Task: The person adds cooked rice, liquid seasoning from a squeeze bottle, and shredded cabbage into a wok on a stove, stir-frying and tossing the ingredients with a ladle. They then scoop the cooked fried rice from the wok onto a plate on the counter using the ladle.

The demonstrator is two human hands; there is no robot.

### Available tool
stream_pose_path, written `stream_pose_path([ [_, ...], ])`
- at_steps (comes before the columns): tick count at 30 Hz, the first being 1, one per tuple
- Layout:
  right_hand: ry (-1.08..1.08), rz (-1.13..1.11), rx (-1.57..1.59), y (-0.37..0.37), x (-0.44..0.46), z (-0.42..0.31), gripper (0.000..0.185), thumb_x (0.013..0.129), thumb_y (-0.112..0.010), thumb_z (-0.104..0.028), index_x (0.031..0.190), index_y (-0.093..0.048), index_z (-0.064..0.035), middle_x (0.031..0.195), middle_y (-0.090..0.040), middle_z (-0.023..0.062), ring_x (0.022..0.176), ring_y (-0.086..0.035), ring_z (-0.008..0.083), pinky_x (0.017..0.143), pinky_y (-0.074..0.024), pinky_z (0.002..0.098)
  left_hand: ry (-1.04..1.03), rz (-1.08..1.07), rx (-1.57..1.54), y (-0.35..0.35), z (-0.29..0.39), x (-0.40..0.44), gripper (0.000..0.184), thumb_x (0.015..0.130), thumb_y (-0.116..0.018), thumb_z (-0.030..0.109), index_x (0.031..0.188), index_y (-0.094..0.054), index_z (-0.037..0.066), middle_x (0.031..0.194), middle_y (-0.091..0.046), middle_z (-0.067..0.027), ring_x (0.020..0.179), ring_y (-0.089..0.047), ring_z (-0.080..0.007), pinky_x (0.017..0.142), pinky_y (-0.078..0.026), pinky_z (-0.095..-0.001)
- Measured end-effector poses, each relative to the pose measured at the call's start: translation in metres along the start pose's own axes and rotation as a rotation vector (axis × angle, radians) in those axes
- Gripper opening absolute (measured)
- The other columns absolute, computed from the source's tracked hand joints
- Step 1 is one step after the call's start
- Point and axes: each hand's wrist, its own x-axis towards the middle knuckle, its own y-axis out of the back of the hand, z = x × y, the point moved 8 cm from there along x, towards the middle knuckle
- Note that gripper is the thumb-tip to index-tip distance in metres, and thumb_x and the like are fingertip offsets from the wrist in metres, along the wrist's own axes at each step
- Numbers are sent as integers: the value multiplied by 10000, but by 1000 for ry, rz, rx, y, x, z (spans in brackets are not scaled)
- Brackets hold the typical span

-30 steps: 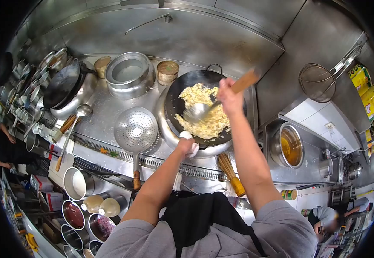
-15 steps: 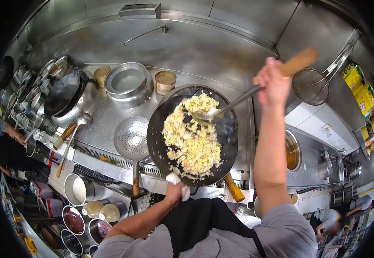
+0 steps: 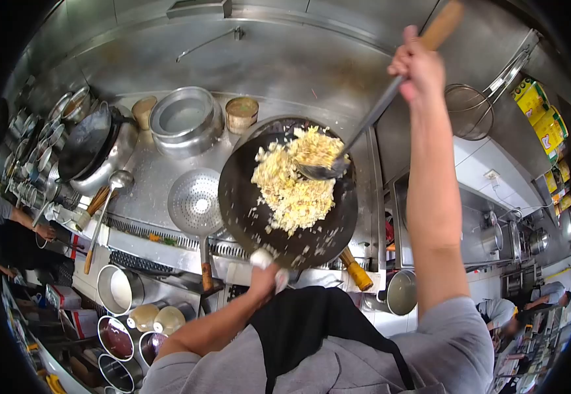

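Note:
A black wok (image 3: 241, 209) stands over the stove, with egg fried rice (image 3: 297, 200) heaped toward its far side and loose grains along the near wall. My left hand (image 3: 264, 281) is closed on the wok's near edge through a white cloth (image 3: 260, 257). High on the right, my right hand (image 3: 422, 64) grips the handle of a long ladle (image 3: 375, 113). The ladle's bowl is down in the rice at the wok's right side. How my left fingers wrap the edge is partly hidden by the cloth.
Left of the wok lie a perforated strainer (image 3: 197, 202) and another ladle (image 3: 105, 217). A metal pot (image 3: 187, 146) and a tin (image 3: 241, 123) stand behind. A yellow-handled brush (image 3: 359, 276) sits near the front edge. Co-workers (image 3: 20, 223) are at both sides.
The rice has shifted toward the wok's far side, leaving more of the near wall bare. My right hand has risen, and the ladle's bowl has turned over in the rice.

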Motion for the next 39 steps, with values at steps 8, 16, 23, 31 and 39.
stream_pose_path([
  [8, -28, 195, 8, -11, -68, 178, 290, 919, -646, -194, 725, -449, -104, 519, -418, 7, 390, -404, 124, 375, -341, 287, 100, -26, -194, -10, -44, 104, 163, 848, -563, 51, 978, -532, -42, 842, -612, -127, 700, -631, -235, 553, -518, -390],
  [16, 25, -73, 58, -7, -21, -15, 327, 938, -623, -229, 697, -417, -147, 522, -366, -49, 416, -333, 69, 429, -333, 259, 263, 61, -335, -30, 22, 16, 136, 864, -568, 67, 979, -560, -5, 849, -613, -104, 723, -633, -223, 620, -539, -385],
  [23, 61, 126, 138, 4, -100, 173, 267, 899, -649, -95, 773, -414, -97, 562, -422, -14, 438, -400, 92, 409, -332, 256, 94, -40, -196, -11, -49, 80, 220, 884, -529, 65, 1097, -478, 43, 929, -574, -95, 759, -613, -194, 593, -531, -319],
  [31, 76, 67, -31, 10, -23, 40, 306, 951, -606, -239, 715, -447, -127, 519, -338, -46, 411, -317, 79, 426, -309, 273, 231, 5, -240, -55, 4, 123, 206, 866, -556, 85, 1025, -494, -30, 858, -601, -124, 680, -624, -237, 554, -521, -375],
  [39, -4, 36, 104, 18, -63, 237, 213, 913, -622, -103, 794, -446, -97, 578, -398, -35, 426, -361, 86, 408, -310, 251, 172, 43, -184, -47, -22, 176, 267, 856, -557, 83, 1060, -481, -71, 856, -593, -146, 653, -624, -240, 508, -501, -389],
])
